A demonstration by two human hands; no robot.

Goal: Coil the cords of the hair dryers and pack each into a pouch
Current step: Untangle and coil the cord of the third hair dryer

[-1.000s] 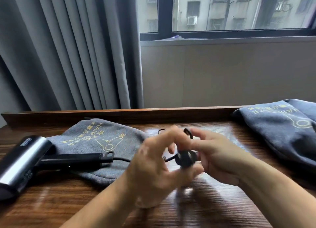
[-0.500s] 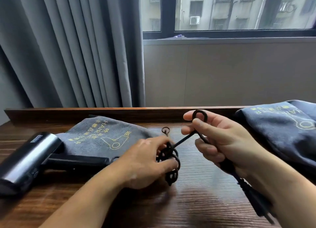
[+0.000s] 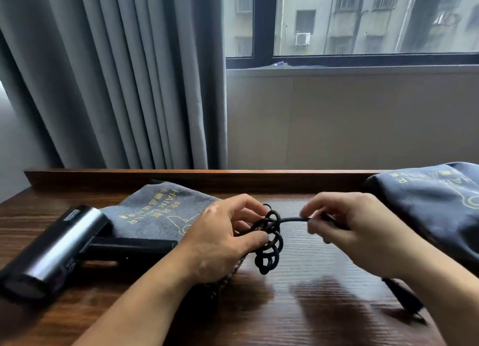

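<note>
Nearest, at five o'clock: plug [image 3: 404, 297], blurred, trailing below the right wrist just above the surface [image 3: 298, 314]. Further in, dead centre: cord [image 3: 269, 242], bunched into small dark loops dangling towards six o'clock. Left hand [image 3: 223, 239] curled round that bundle from nine o'clock, thumb and fingers pinching it. Right hand [image 3: 363, 231] at three o'clock of the bundle, fingertips pinching a short straight stretch of the same cord, drawn level between the two hands. Half a second ago held higher, up near the ledge [image 3: 181, 176], with a loop lifted over its fingers; now dropped to the bundle's height and pulled sideways, loop gone. Reads as a turn being cinched round the loops rather than a fresh one laid on. Judging by the short tail left before the plug, coiling close to finished; tying off probably the step in hand, packing not yet begun. At eight o'clock: hair dryer [image 3: 51, 252], on its side, handle pointing towards the left wrist and lying across the near edge of the flat grey pouch [image 3: 160, 213] at ten o'clock. Both unmoved across the last second. At two o'clock, well apart: second pouch [image 3: 427, 203], bulging, contents hidden. Beyond, the wooden ledge again, then curtain [image 3: 116, 86] at eleven o'clock and window [image 3: 363, 21] at one.
</note>
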